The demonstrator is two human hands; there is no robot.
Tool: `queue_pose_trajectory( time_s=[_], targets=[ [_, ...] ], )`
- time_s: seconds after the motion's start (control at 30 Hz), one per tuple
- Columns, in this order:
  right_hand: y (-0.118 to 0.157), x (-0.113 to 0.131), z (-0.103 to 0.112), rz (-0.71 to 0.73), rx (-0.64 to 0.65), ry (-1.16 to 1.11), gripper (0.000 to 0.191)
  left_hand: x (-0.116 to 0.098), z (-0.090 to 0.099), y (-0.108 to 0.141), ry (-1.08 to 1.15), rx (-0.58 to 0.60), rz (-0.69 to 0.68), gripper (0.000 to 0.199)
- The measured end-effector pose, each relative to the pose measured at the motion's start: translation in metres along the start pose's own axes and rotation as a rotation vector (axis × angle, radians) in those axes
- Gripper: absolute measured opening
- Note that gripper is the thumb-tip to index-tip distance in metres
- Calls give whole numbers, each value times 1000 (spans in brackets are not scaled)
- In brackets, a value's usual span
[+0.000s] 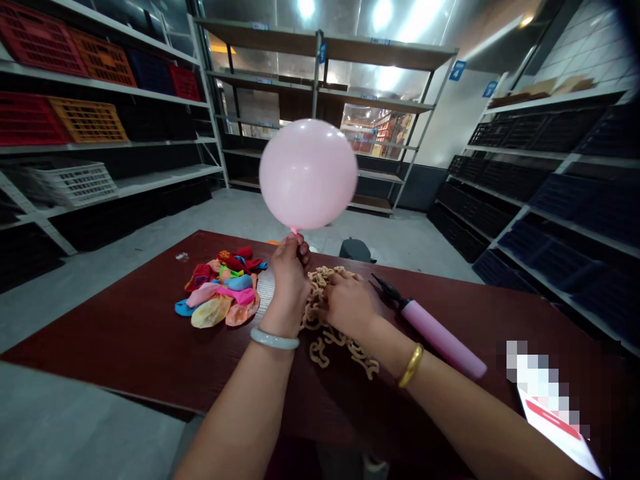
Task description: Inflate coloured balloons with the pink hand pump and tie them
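An inflated pink balloon (309,175) stands upright above my left hand (291,273), whose fingers are closed round its neck. My right hand (349,299) lies palm down with its fingers spread on a pile of tan rubber bands (320,351); its fingertips are partly among them. Left of my hands is a heap of uninflated balloons (220,293) in several colours. A pink hand pump (443,339) with a black nozzle lies to the right of my right hand, apart from it.
The dark red table (125,327) carries a small clear scrap (183,256) at its far left and a partly blurred white and red item (550,417) at the right. A grey stool (356,250) stands beyond the far edge. Shelves with crates line both sides.
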State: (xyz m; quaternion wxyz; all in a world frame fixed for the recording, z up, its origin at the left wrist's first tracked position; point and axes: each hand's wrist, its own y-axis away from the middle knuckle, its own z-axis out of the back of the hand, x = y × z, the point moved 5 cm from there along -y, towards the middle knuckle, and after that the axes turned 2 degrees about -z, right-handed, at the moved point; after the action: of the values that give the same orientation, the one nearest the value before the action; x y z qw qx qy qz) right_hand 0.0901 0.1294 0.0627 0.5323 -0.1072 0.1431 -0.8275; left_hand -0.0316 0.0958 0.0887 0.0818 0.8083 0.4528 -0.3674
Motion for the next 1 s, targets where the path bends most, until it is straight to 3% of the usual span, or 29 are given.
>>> queue_pose_trajectory(
  time_s=[0.07,0.17,0.33,0.47,0.73,0.87,1.0],
  targets=[
    [0,-5,-1,-22,30,-11,26,5,2,-2,-32,13,9,25],
    [-4,-33,6,-120,26,-302,15,12,1,-4,-78,53,16,32],
    [-5,-78,32,-311,-33,-1017,20,16,-1,-4,-96,57,33,35],
    [-4,-87,53,-411,-79,-1300,27,17,-5,1,-109,66,41,32],
    [-9,-90,82,-326,-254,-1542,20,23,-15,12,-148,112,112,25],
    [-9,-84,98,-205,-269,-1485,24,24,-18,14,-127,119,125,25],
    [-7,-75,123,-122,-380,-1374,28,30,-21,17,-140,151,157,31]
  ],
)
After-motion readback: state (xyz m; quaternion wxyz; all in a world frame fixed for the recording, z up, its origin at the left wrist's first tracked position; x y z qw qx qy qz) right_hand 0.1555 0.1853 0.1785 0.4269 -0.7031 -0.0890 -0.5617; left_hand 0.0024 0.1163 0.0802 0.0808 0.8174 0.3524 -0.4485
